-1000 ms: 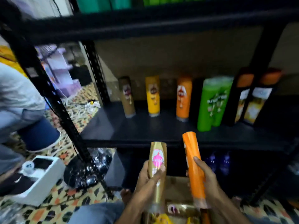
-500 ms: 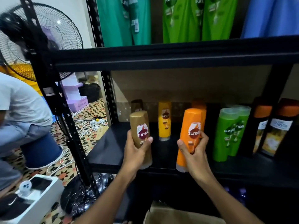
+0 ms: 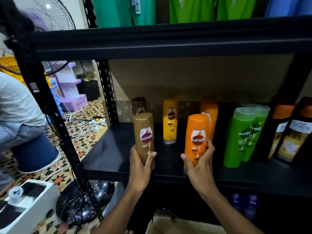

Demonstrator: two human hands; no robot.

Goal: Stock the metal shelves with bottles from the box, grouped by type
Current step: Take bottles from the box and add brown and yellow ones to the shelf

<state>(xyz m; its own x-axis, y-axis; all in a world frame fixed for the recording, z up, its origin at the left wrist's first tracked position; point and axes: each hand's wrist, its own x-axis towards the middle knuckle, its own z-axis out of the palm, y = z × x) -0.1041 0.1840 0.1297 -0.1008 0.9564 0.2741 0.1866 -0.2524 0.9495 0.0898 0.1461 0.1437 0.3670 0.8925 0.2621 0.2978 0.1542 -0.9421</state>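
Left hand (image 3: 140, 168) fingers curl round gold bottle (image 3: 143, 137), left of yellow bottle (image 3: 170, 120). Right hand (image 3: 200, 168) fingers curl round orange bottle (image 3: 196, 137), right of it. Both bottles upright, long axis vertical, labels toward camera.

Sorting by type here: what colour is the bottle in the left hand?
The bottle is golden brown with a maroon label, head view.

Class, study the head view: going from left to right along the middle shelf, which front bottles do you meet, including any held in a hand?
brown bottle gripped by the left hand → yellow bottle → orange bottle gripped by the right hand → green bottles → dark bottles with orange caps
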